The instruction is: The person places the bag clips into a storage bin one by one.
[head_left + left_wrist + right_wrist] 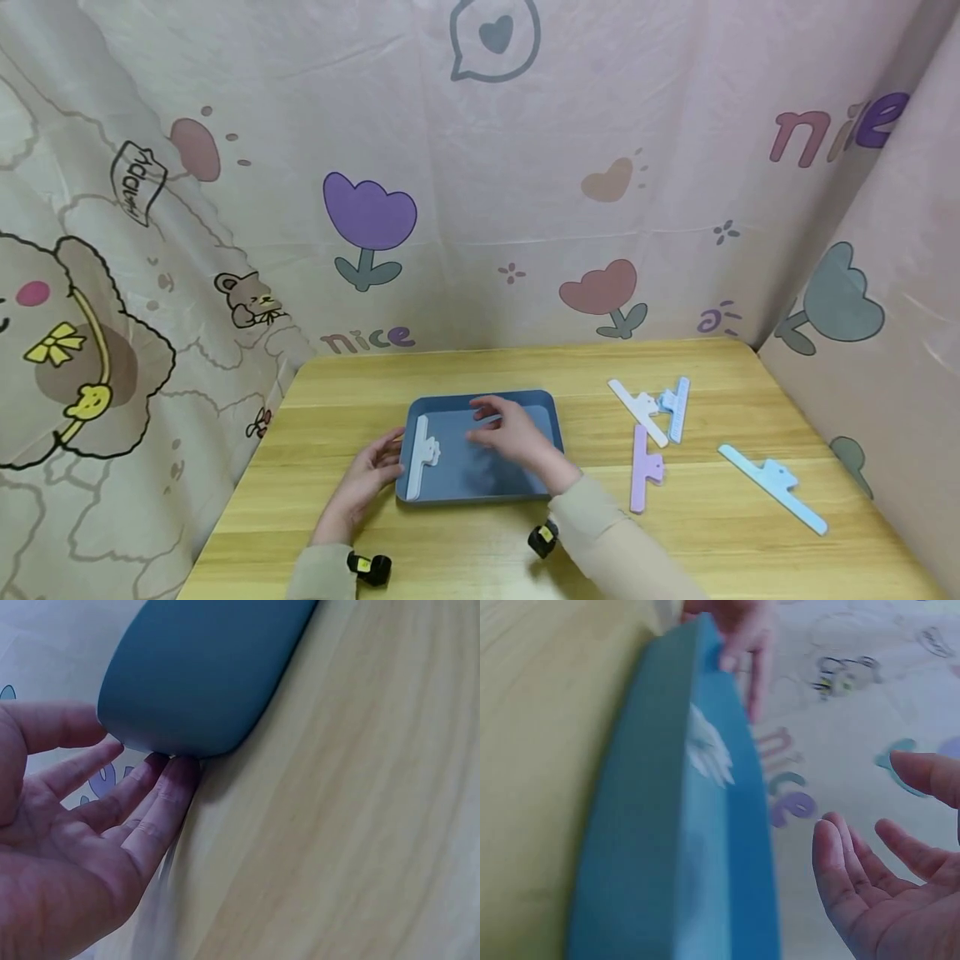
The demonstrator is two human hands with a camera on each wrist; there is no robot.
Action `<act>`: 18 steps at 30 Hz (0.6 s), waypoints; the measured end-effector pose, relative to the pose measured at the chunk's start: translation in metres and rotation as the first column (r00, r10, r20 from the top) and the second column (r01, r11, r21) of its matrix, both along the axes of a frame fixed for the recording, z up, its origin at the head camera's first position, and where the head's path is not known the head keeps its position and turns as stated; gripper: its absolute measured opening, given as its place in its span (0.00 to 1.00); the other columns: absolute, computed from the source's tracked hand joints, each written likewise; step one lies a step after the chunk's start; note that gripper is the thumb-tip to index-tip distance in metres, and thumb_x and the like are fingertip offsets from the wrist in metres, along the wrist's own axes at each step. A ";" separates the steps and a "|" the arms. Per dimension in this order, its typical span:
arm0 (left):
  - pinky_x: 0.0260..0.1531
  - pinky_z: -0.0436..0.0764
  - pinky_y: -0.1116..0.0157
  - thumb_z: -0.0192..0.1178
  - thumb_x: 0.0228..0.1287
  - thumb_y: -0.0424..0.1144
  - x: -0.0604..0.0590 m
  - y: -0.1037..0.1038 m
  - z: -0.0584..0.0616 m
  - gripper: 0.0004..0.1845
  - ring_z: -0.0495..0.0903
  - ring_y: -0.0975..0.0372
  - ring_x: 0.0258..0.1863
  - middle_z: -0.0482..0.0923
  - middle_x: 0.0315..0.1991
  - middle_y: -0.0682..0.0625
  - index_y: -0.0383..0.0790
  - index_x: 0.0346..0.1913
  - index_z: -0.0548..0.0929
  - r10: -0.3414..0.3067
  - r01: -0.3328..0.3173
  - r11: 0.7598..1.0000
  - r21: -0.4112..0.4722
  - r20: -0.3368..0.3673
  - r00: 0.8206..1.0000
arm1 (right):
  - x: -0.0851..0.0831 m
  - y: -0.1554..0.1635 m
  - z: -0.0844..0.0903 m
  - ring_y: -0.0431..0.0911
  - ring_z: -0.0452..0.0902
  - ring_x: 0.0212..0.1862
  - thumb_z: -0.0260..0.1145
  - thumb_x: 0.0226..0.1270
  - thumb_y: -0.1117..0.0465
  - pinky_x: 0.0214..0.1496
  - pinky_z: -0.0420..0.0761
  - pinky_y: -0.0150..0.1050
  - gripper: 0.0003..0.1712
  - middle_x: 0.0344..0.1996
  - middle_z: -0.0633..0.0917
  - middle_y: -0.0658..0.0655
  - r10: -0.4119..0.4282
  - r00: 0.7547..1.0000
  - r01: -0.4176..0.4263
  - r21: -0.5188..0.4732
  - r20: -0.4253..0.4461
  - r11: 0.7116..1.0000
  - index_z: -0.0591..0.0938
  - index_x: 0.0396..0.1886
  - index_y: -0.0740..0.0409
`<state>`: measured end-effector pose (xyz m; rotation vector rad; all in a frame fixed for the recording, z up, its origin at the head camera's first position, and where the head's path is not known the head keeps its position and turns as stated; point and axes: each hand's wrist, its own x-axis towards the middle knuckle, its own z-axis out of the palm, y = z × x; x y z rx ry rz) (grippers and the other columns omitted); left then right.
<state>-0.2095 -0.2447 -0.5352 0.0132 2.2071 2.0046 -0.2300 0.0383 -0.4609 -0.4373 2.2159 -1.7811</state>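
A blue-grey tray [468, 477] with round corners lies flat on the worktop [337, 417], low in the middle of the frame. The left grip [369, 471] touches its left side; the right grip [513, 429] is above it. A long white clip [417, 462] lies inside along the left wall, handle to the right. Toward the right of the frame lie another white clip [637, 412] and a blue clip [678, 410], close together, a purple clip [639, 473] below, and a light blue clip [771, 485], slanted, farthest right.
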 end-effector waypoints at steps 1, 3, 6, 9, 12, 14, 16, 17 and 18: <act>0.48 0.80 0.60 0.54 0.59 0.18 0.000 0.000 0.000 0.36 0.73 0.43 0.56 0.67 0.63 0.30 0.32 0.72 0.63 -0.003 0.003 1.000 -0.005 -0.005 1.000 | 0.001 0.007 0.003 0.51 0.78 0.48 0.70 0.63 0.63 0.45 0.83 0.48 0.30 0.51 0.79 0.59 -0.004 1.000 0.004 -0.006 -0.009 1.000 0.74 0.65 0.58; 0.48 0.80 0.60 0.55 0.58 0.17 -0.001 0.000 0.000 0.36 0.74 0.44 0.55 0.67 0.62 0.31 0.32 0.72 0.64 0.006 -0.006 1.000 -0.003 0.001 1.000 | 0.005 0.021 0.008 0.52 0.79 0.48 0.69 0.64 0.64 0.46 0.82 0.50 0.30 0.52 0.79 0.59 -0.010 1.000 0.009 -0.022 -0.029 1.000 0.73 0.66 0.59; 0.48 0.79 0.60 0.55 0.58 0.17 -0.001 -0.001 0.000 0.36 0.74 0.45 0.55 0.68 0.62 0.32 0.34 0.72 0.64 0.015 -0.015 1.000 0.007 0.015 1.000 | 0.010 0.042 0.011 0.54 0.79 0.49 0.68 0.65 0.64 0.46 0.83 0.48 0.31 0.53 0.78 0.62 -0.021 0.998 0.017 -0.055 -0.064 0.998 0.71 0.67 0.61; 0.49 0.79 0.59 0.55 0.58 0.18 -0.001 0.000 0.001 0.36 0.74 0.46 0.56 0.68 0.62 0.33 0.34 0.72 0.64 0.020 -0.020 1.000 0.014 0.023 1.000 | 0.014 0.064 0.012 0.55 0.78 0.49 0.68 0.65 0.65 0.46 0.82 0.44 0.32 0.54 0.78 0.64 -0.055 0.994 0.049 -0.054 -0.098 0.997 0.70 0.67 0.63; 0.49 0.79 0.59 0.55 0.59 0.18 -0.001 0.000 0.002 0.36 0.73 0.45 0.56 0.67 0.62 0.32 0.33 0.72 0.63 0.005 -0.005 1.000 0.021 0.019 1.000 | 0.019 0.086 0.014 0.55 0.78 0.49 0.69 0.64 0.64 0.47 0.82 0.43 0.33 0.53 0.78 0.64 -0.099 0.987 0.100 -0.004 -0.129 0.995 0.70 0.67 0.64; 0.49 0.79 0.59 0.54 0.59 0.18 0.000 0.001 0.003 0.36 0.72 0.44 0.56 0.66 0.63 0.31 0.32 0.73 0.62 -0.004 0.004 1.000 0.023 0.015 1.000 | 0.022 0.100 0.014 0.55 0.78 0.49 0.69 0.64 0.64 0.47 0.81 0.42 0.33 0.52 0.78 0.63 -0.120 0.981 0.128 0.041 -0.153 0.991 0.69 0.67 0.64; 0.49 0.79 0.59 0.54 0.59 0.18 0.000 0.001 0.003 0.36 0.72 0.44 0.57 0.66 0.63 0.30 0.32 0.73 0.62 -0.008 0.008 1.000 0.023 0.014 1.000 | 0.024 0.113 0.014 0.55 0.79 0.49 0.69 0.64 0.64 0.46 0.81 0.42 0.34 0.53 0.77 0.63 -0.134 0.976 0.148 0.074 -0.171 0.986 0.69 0.68 0.64; 0.49 0.79 0.59 0.54 0.59 0.18 0.000 0.001 0.003 0.36 0.72 0.44 0.57 0.66 0.63 0.31 0.32 0.73 0.62 -0.003 0.003 1.000 0.021 0.017 1.000 | 0.025 0.120 0.013 0.55 0.79 0.49 0.70 0.63 0.64 0.46 0.81 0.41 0.34 0.53 0.77 0.63 -0.139 0.973 0.157 0.091 -0.182 0.983 0.69 0.68 0.63; 0.49 0.79 0.59 0.54 0.59 0.18 0.000 0.001 0.003 0.36 0.72 0.44 0.57 0.67 0.63 0.31 0.33 0.72 0.63 0.000 0.000 1.000 0.018 0.020 1.000 | 0.026 0.126 0.012 0.55 0.79 0.50 0.70 0.63 0.64 0.47 0.81 0.41 0.35 0.53 0.77 0.64 -0.146 0.971 0.167 0.098 -0.191 0.981 0.68 0.68 0.63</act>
